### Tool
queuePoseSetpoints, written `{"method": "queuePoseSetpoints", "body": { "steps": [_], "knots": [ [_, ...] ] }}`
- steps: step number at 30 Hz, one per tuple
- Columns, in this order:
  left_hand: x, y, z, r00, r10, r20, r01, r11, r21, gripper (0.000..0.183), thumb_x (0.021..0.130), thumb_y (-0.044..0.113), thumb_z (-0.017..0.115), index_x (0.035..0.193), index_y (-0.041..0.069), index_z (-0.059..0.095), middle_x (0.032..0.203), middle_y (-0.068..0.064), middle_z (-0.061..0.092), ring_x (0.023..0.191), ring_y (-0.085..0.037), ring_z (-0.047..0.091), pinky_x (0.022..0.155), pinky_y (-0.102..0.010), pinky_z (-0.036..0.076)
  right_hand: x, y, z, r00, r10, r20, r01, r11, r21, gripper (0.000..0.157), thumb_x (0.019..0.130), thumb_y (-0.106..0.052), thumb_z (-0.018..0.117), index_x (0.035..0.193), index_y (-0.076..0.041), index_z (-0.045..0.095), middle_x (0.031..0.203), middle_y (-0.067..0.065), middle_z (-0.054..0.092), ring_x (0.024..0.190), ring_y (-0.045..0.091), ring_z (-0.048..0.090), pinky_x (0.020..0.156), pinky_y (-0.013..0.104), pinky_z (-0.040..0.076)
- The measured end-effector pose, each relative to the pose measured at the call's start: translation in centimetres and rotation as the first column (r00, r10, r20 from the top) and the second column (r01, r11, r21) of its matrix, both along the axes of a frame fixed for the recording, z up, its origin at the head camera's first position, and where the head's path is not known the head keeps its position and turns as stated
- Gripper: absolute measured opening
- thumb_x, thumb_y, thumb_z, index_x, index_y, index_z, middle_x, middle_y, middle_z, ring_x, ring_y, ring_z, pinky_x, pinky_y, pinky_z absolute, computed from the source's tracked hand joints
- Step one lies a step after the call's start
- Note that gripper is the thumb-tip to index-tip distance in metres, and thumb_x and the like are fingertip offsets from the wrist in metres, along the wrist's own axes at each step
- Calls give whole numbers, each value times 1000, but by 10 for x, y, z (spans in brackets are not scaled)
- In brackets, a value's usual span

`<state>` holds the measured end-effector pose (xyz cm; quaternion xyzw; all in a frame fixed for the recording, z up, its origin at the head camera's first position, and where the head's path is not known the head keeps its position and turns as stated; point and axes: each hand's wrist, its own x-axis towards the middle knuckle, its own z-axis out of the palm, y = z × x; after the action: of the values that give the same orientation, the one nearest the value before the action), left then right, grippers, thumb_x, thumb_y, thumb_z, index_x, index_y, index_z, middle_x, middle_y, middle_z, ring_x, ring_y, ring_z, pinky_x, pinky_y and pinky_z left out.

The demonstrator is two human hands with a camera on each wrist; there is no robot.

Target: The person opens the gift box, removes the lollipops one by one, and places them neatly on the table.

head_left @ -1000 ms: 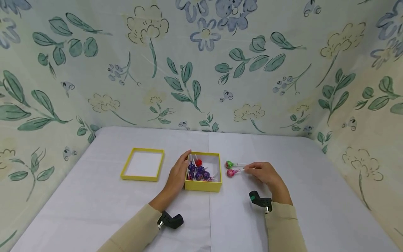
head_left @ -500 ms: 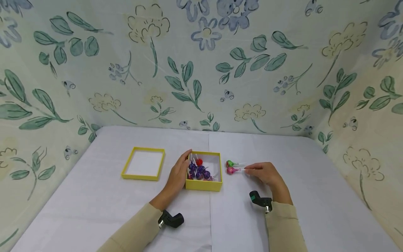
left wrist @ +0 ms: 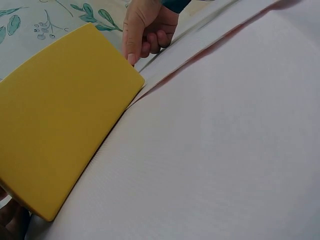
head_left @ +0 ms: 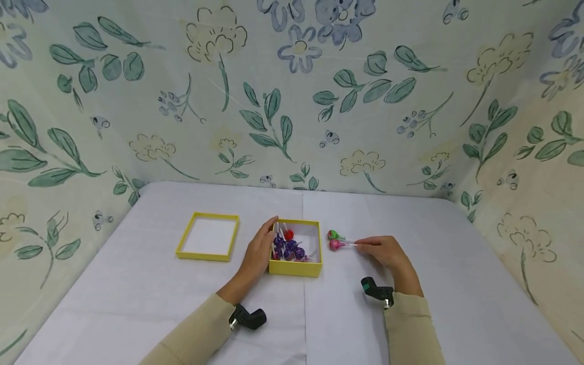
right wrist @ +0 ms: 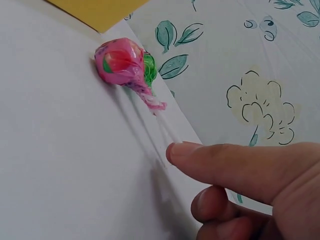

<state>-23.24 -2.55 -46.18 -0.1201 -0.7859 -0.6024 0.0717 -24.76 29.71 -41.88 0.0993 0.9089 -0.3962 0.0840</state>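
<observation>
A yellow box with a white inside holds several purple-wrapped lollipops and a red one. My left hand rests along its left wall, fingers extended toward the far corner. My right hand pinches the white stick of a pink-wrapped lollipop between thumb and fingertips, right of the box. Just behind the pink one lies a green-wrapped lollipop. In the right wrist view the pink lollipop partly hides the green one.
The yellow-rimmed box lid lies inside up to the left of the box. A white cloth covers the table, with a seam line running past the box. Flower-patterned fabric stands behind and at both sides.
The pink lollipop has shifted slightly away from me, closer to the green one, with my right hand still pinching its stick. The left hand and box stay put.
</observation>
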Motion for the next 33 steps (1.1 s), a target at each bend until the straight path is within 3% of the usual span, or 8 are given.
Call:
{"method": "queuePoseSetpoints", "body": {
  "steps": [12, 19, 23, 25, 31, 33],
  "knots": [
    [1, 0, 2, 1000, 3, -14, -3, 1000, 2, 45, 105, 34, 29, 149, 27, 35, 154, 5, 33, 143, -16, 25, 117, -42, 20, -3, -2, -3, 999, -34, -9, 35, 999, 37, 23, 87, -25, 70, 105, -10, 74, 108, 13, 61, 88, 25, 50, 62, 25, 41],
    [0, 1, 1, 1000, 5, -5, -5, 1000, 20, 45, 106, 29, 30, 150, 22, 35, 154, 3, 33, 143, -17, 25, 118, -42, 19, -3, -7, -6, 997, -40, -61, 44, 997, 67, 23, 88, -24, 67, 103, -8, 74, 115, 18, 61, 101, 32, 50, 80, 39, 46],
    [1, 2, 3, 1000, 7, 10, -7, 1000, 20, 44, 106, 25, 30, 150, 20, 34, 155, 0, 31, 143, -18, 24, 118, -42, 18, -4, -11, -8, 995, -62, -82, 68, 994, 80, 23, 88, -24, 67, 103, -7, 74, 114, 18, 62, 100, 32, 50, 80, 41, 46],
    [4, 2, 8, 1000, 7, 23, -7, 1000, 18, 44, 106, 22, 29, 150, 19, 34, 155, -2, 31, 144, -19, 24, 118, -41, 18, -5, -13, -9, 993, -72, -90, 79, 993, 82, 24, 88, -24, 68, 103, -7, 74, 112, 18, 62, 98, 31, 50, 77, 39, 45],
    [24, 4, 39, 999, 0, 39, -1, 1000, 13, 44, 105, 16, 29, 149, 11, 34, 155, -9, 32, 144, -24, 25, 118, -42, 19, -4, -14, -9, 992, -87, -86, 94, 992, 80, 27, 88, -24, 68, 106, -5, 72, 108, 17, 62, 95, 30, 50, 72, 35, 43],
    [24, 4, 40, 999, -2, 35, 1, 1000, 9, 44, 106, 16, 29, 149, 11, 34, 155, -10, 32, 144, -25, 25, 118, -42, 19, -4, -14, -8, 993, -85, -85, 92, 993, 77, 29, 88, -25, 67, 107, -4, 72, 108, 17, 62, 95, 31, 50, 72, 34, 42]
  ]
}}
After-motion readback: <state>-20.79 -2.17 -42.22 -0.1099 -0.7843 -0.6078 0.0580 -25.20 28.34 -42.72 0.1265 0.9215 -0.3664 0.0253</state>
